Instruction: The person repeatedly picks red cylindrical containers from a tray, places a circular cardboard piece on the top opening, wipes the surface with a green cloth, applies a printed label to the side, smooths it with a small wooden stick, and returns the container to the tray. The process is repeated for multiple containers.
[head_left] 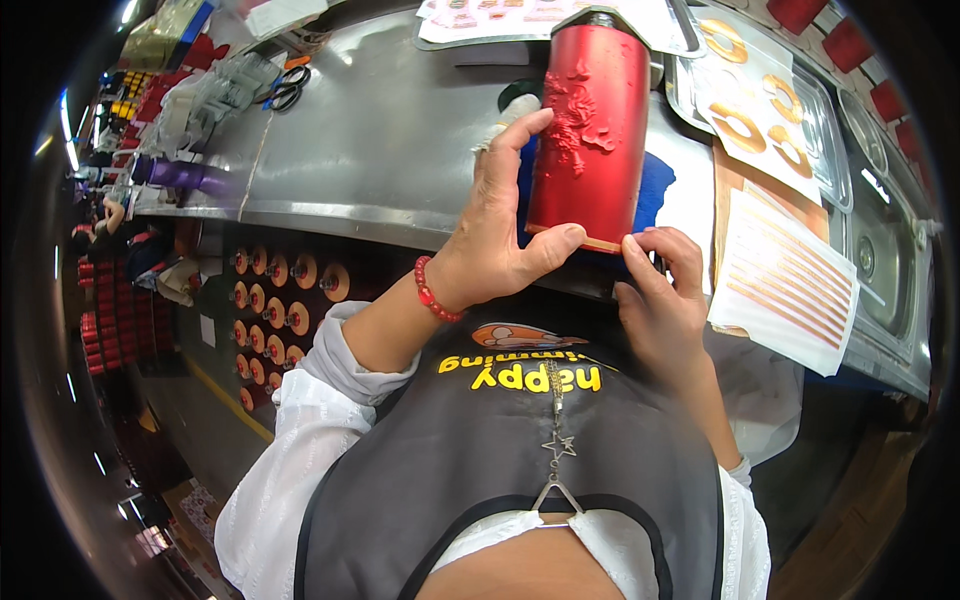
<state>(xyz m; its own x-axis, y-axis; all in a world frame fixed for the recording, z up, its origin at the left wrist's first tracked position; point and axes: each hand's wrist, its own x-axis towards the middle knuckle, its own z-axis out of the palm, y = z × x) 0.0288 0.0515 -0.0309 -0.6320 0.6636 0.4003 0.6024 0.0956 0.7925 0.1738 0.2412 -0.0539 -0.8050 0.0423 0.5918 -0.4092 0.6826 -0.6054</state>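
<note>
Our left hand [500,235] clasps the red bottle [592,130], which stands over the steel bench [380,150] at its near edge. Our right hand [662,290] pinches a gold strip [603,243] at the bottle's base. Gold sticker sheets [785,280] lie just right.

A cylinder [590,130] stands on the bench [380,150], sticker sheets [785,275] right, scissors [288,88] left.

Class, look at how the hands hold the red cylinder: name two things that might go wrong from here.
1. The red cylinder stands on end at the table edge, held only by the left hand; it might tip or slip off.
2. The right hand pinches a thin gold strip at the base; it might go on crooked or tear.
</note>
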